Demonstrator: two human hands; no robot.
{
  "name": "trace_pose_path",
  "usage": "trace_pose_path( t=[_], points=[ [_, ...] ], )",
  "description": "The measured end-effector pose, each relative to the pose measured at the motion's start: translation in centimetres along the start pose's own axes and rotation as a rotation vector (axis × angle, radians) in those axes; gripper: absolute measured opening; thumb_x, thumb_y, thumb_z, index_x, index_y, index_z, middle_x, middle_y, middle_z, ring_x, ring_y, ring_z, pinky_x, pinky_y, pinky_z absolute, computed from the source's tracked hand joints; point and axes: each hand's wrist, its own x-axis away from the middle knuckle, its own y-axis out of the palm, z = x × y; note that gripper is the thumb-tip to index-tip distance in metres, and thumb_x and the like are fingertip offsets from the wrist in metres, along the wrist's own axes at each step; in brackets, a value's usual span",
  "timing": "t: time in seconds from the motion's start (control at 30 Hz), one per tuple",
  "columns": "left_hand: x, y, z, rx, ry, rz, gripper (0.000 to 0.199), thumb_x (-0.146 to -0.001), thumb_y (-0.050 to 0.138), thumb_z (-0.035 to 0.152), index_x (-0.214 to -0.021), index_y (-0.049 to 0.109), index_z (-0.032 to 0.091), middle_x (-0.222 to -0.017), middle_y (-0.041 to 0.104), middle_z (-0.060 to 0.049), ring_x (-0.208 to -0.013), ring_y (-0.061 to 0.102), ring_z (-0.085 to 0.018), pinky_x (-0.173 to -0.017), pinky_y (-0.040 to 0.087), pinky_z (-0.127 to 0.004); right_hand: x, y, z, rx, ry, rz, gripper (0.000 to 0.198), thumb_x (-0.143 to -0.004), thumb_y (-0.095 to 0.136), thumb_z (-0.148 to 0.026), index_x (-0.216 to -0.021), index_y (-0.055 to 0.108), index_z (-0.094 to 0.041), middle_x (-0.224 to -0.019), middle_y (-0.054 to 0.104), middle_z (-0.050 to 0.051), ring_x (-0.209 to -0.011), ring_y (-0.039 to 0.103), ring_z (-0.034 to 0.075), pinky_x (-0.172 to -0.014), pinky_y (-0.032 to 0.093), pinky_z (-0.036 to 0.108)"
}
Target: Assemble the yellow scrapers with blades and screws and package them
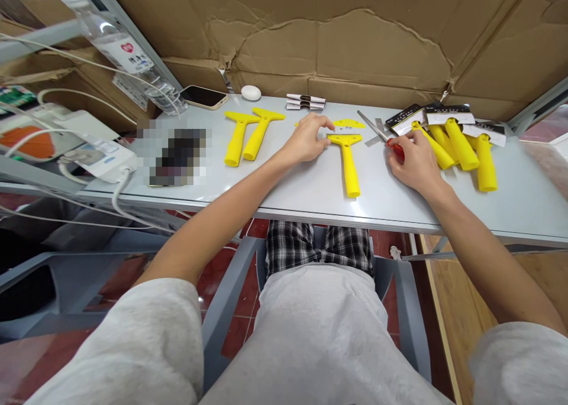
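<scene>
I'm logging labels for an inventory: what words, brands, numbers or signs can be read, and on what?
No words or numbers can be read.
Bottle label: a red heart sign; lettering too blurred.
Black-and-white cards at right: print too small.
White adapter: markings too blurred.

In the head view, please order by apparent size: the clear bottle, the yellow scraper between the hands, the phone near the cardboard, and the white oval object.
1. Clear bottle, largest.
2. Yellow scraper and phone: similar length, so not ranked.
3. White oval object, smallest.

The table (pixel 302 195) bears yellow scrapers (pixel 348 159), a phone (pixel 204 97) and a white oval object (pixel 251 93).
</scene>
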Motion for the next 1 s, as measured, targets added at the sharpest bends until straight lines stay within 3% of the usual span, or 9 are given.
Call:
trace_pose_path(
  t=[0.13,0.23,0.3,0.43,0.53,0.6,0.7,0.8,1.0],
  points=[
    [1.1,-0.4,0.9,-0.367,0.152,-0.034,0.034,-0.086,0.077,0.003,-0.110,0.079,0.027,-0.133,0.075,-0.012,-0.128,0.074,-0.037,-0.130,0.053,-0.056,0.2,-0.6,-0.6,0.024,-0.008,0.002,0.050,-0.107,0.057,-0.038,-0.145,0.082,-0.018,-0.158,0.064,0.022,-0.146,0.062,0.044,-0.129,0.054,0.075],
    [1.8,0.0,1.6,-0.510,0.211,-0.129,0.026,-0.090,0.073,0.008,-0.108,0.079,0.026,-0.109,0.081,-0.010,-0.112,0.076,-0.035,-0.120,0.059,-0.052,0.5,-1.5,-1.7,0.019,-0.037,0.016,0.052,-0.112,0.049,-0.040,-0.145,0.083,-0.018,-0.163,0.065,0.021,-0.154,0.059,0.045,-0.133,0.052,0.075],
    [2.1,0.4,1.9,-0.589,0.243,-0.186,0.021,-0.093,0.070,0.012,-0.107,0.080,0.023,-0.106,0.083,-0.010,-0.105,0.078,-0.035,-0.113,0.061,-0.052,0.8,-2.0,-2.9,-0.022,-0.079,0.023,0.055,-0.114,0.042,-0.039,-0.147,0.083,-0.020,-0.164,0.068,0.018,-0.158,0.060,0.041,-0.138,0.051,0.073],
    [3.3,0.8,2.4,-0.675,0.278,-0.237,0.025,-0.101,0.065,0.019,-0.114,0.085,0.020,-0.124,0.088,-0.017,-0.121,0.081,-0.039,-0.116,0.062,-0.054,1.9,-2.2,-5.8,-0.144,-0.149,-0.043,0.068,-0.118,0.030,-0.040,-0.162,0.078,-0.021,-0.175,0.065,0.014,-0.172,0.057,0.034,-0.152,0.046,0.065],
    [5.5,0.9,2.5,-0.701,0.297,-0.286,0.036,-0.111,0.057,0.027,-0.130,0.086,0.018,-0.143,0.086,-0.021,-0.139,0.080,-0.042,-0.128,0.058,-0.056,2.6,-1.6,-7.1,-0.157,-0.177,-0.167,0.079,-0.118,0.025,-0.043,-0.178,0.065,-0.008,-0.189,0.051,0.016,-0.185,0.044,0.032,-0.161,0.036,0.059],
    [7.5,1.0,2.2,-0.724,0.294,-0.299,0.045,-0.117,0.050,0.032,-0.141,0.084,0.014,-0.160,0.080,-0.025,-0.152,0.075,-0.043,-0.136,0.054,-0.059,2.8,-1.3,-7.2,-0.128,-0.183,-0.248,0.084,-0.118,0.028,-0.046,-0.184,0.056,-0.001,-0.196,0.039,0.017,-0.190,0.035,0.033,-0.163,0.031,0.058],
    [10.3,1.4,1.4,-0.742,0.237,-0.295,0.058,-0.121,0.049,0.036,-0.170,0.068,0.011,-0.192,0.054,-0.026,-0.183,0.049,-0.043,-0.152,0.035,-0.064,3.0,-1.0,-6.8,-0.078,-0.180,-0.350,0.089,-0.117,0.036,-0.050,-0.190,0.045,0.001,-0.200,0.024,0.018,-0.194,0.025,0.036,-0.164,0.026,0.061],
    [11.7,1.9,1.0,-0.757,0.158,-0.243,0.066,-0.124,0.046,0.039,-0.183,0.056,0.010,-0.198,0.042,-0.025,-0.190,0.036,-0.042,-0.156,0.026,-0.067,3.1,-1.0,-6.6,-0.039,-0.187,-0.408,0.091,-0.119,0.035,-0.052,-0.192,0.039,0.002,-0.201,0.016,0.019,-0.195,0.018,0.036,-0.164,0.020,0.064],
    [11.7,2.4,0.9,-0.785,0.037,-0.091,0.073,-0.125,0.040,0.041,-0.184,0.052,0.000,-0.197,0.039,-0.033,-0.189,0.036,-0.046,-0.155,0.025,-0.070,3.3,-1.0,-6.5,-0.049,-0.204,-0.400,0.091,-0.121,0.032,-0.055,-0.194,0.037,-0.001,-0.201,0.015,0.019,-0.195,0.017,0.036,-0.164,0.020,0.065]
  ],
)
